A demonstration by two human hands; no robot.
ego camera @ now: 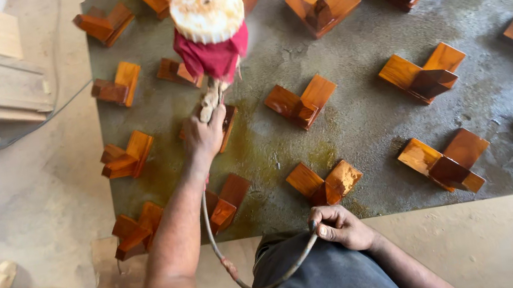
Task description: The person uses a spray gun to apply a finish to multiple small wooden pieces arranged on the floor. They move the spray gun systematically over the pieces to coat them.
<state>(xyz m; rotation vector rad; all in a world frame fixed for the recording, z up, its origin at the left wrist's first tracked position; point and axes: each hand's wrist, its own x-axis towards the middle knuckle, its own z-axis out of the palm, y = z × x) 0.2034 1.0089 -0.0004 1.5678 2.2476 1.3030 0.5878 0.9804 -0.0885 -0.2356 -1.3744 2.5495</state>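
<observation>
While two hands work, perhaps seventeen wooden brackets lie.

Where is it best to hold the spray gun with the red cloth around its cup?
Grip the spray gun by its handle below the cup, from underneath, as the left hand does. The handle is narrow; the cloth-wrapped cup on top is wide. The right hand holds the hose.

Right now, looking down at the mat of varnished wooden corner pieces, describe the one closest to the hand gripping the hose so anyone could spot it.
Start at the grey mat and follow its near edge to the right hand gripping the hose. Just above that hand sits a V-shaped wooden corner piece. Unlike its evenly glossy orange neighbours, its right wing is pale and blotchy.
</observation>
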